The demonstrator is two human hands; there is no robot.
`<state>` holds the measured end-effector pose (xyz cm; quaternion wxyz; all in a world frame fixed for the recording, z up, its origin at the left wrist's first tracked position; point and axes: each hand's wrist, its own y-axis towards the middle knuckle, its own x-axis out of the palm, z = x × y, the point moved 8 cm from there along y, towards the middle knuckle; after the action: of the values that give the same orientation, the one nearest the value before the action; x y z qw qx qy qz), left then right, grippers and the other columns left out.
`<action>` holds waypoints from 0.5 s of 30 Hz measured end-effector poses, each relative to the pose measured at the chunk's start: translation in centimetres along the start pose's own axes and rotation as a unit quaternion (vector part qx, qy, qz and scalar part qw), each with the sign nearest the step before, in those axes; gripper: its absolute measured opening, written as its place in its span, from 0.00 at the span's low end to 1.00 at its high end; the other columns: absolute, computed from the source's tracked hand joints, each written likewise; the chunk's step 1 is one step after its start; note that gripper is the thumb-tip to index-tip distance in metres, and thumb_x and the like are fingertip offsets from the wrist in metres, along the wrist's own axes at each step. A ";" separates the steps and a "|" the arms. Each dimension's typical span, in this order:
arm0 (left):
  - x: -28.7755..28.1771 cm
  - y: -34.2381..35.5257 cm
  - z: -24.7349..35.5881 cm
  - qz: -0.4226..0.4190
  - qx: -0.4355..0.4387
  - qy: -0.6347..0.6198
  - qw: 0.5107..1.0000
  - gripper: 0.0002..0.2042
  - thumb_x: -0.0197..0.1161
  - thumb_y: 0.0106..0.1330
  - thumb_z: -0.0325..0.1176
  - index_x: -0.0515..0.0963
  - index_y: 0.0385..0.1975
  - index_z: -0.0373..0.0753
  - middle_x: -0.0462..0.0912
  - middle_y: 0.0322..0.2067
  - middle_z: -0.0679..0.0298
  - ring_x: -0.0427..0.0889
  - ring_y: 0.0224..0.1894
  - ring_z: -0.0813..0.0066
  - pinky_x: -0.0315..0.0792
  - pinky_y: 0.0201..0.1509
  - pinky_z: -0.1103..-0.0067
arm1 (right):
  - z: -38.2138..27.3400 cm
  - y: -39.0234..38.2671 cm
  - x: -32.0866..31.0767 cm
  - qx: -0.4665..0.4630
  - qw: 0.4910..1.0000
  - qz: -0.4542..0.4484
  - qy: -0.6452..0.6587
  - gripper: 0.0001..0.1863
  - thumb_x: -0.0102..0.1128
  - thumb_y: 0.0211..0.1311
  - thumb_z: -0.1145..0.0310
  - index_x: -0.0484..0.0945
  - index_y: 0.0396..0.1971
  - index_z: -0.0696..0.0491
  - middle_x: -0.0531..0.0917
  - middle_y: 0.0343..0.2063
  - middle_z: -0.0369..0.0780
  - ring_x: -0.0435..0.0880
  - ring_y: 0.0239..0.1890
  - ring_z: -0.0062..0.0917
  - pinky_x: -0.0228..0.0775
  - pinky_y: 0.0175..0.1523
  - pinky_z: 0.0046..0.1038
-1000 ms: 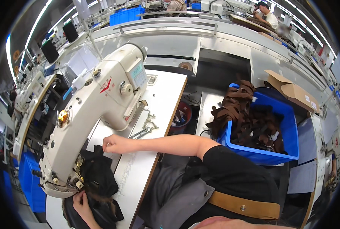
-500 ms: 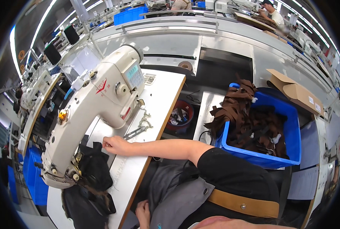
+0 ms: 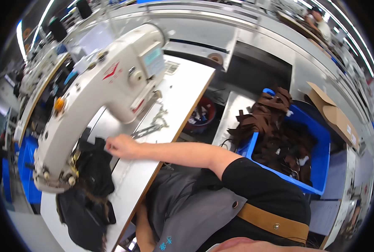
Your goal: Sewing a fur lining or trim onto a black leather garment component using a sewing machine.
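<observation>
A white sewing machine (image 3: pixel 98 80) stands on a white table (image 3: pixel 178 98). Black fabric with brown fuzzy edges (image 3: pixel 84 218) lies under and in front of its needle end. My right hand (image 3: pixel 122 146) is closed at the upper edge of this fabric, fingers curled and seemingly pinching it; the fingertips are partly hidden and blurred. Beside the hand, a metal guide (image 3: pixel 147 131) lies on the table near loose threads. My left forearm (image 3: pixel 143 229) shows low by the table's front edge, between it and my grey apron (image 3: pixel 191 210). The left hand's fingers are hidden.
A blue bin (image 3: pixel 321 147) full of brown fabric strips (image 3: pixel 275 113) stands to the right, beside an open cardboard box (image 3: pixel 329 113). Past the table edge sits a dark red waste bin (image 3: pixel 203 113). Another person (image 3: pixel 321 25) works at the far right.
The view has tilted and shifted, moving the machine up and left in the picture. My right hand stays by the fabric edge. My left hand has slipped from sight, leaving only the forearm.
</observation>
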<state>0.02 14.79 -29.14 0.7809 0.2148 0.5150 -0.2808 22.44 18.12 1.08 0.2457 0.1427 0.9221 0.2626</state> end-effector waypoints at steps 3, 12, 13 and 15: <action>1.3 2.2 1.4 -0.036 0.023 -0.011 0.999 0.17 0.44 0.66 0.35 0.74 0.44 0.30 0.76 0.43 0.40 0.76 0.48 0.43 0.69 0.53 0.60 | 0.3 -0.3 -1.2 0.010 1.000 -0.001 -0.005 0.04 0.56 0.51 0.69 0.76 0.28 0.52 0.80 0.17 0.42 0.81 0.24 0.39 0.71 0.30 0.39; 1.7 7.2 6.1 -0.131 0.006 -0.025 0.991 0.20 0.42 0.68 0.39 0.72 0.49 0.31 0.73 0.48 0.40 0.72 0.52 0.43 0.65 0.57 0.62 | 0.4 -0.1 -1.2 0.017 0.999 -0.017 -0.023 0.05 0.56 0.50 0.71 0.76 0.28 0.54 0.81 0.19 0.42 0.81 0.26 0.40 0.71 0.32 0.39; 1.7 7.6 6.9 -0.142 0.002 -0.027 0.990 0.20 0.41 0.68 0.39 0.72 0.49 0.31 0.73 0.49 0.40 0.72 0.53 0.43 0.65 0.58 0.62 | 0.5 -0.1 -1.3 0.018 0.999 -0.016 -0.024 0.05 0.56 0.50 0.71 0.76 0.28 0.54 0.81 0.19 0.42 0.81 0.26 0.40 0.71 0.32 0.39; 1.9 8.5 8.2 -0.159 -0.004 -0.032 0.987 0.21 0.41 0.69 0.40 0.71 0.50 0.31 0.72 0.50 0.40 0.71 0.54 0.43 0.64 0.59 0.62 | 0.5 -0.1 -1.5 0.012 1.000 -0.011 -0.025 0.05 0.56 0.49 0.71 0.76 0.28 0.54 0.81 0.20 0.42 0.81 0.26 0.39 0.72 0.32 0.39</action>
<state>11.81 15.61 -27.37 0.7434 0.1175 0.5183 -0.4062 23.91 17.67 1.25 0.2701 0.1416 0.9202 0.2453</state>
